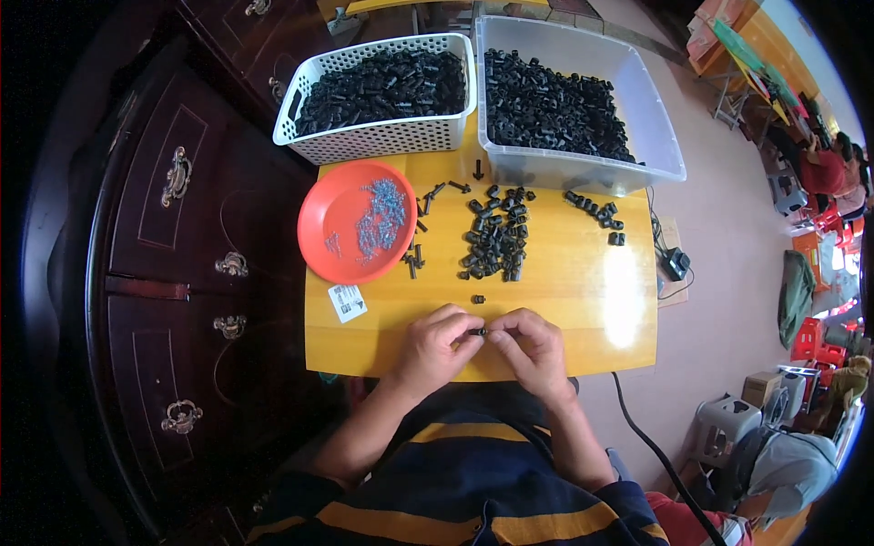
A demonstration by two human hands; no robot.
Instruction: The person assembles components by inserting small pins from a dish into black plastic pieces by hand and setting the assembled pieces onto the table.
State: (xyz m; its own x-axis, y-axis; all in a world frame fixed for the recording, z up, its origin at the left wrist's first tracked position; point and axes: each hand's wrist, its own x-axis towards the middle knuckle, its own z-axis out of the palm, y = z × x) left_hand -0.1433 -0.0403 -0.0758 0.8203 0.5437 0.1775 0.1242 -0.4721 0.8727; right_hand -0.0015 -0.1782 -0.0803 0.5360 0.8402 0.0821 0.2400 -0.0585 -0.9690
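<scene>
Above the table's near edge, my left hand [439,348] pinches a small black plastic part [477,332] between thumb and fingertips. My right hand [532,351] meets it from the right, its thumb and forefinger closed at the part's end; whatever they hold is too small to make out. A single black fitting [479,298] lies just beyond my fingers. Farther off is a pile of short black fittings [496,235]. To its left, several thin black stems [412,261] lie by an orange-red plate [314,227] holding many small silvery pieces, perhaps screws [381,218].
A white perforated basket [382,138] and a clear plastic bin [583,164], both filled with black parts, stand at the table's [564,300] far side. More black fittings [596,211] lie at right. A white card [347,303] is near the plate. Dark drawers [173,237] flank the left; people sit far right.
</scene>
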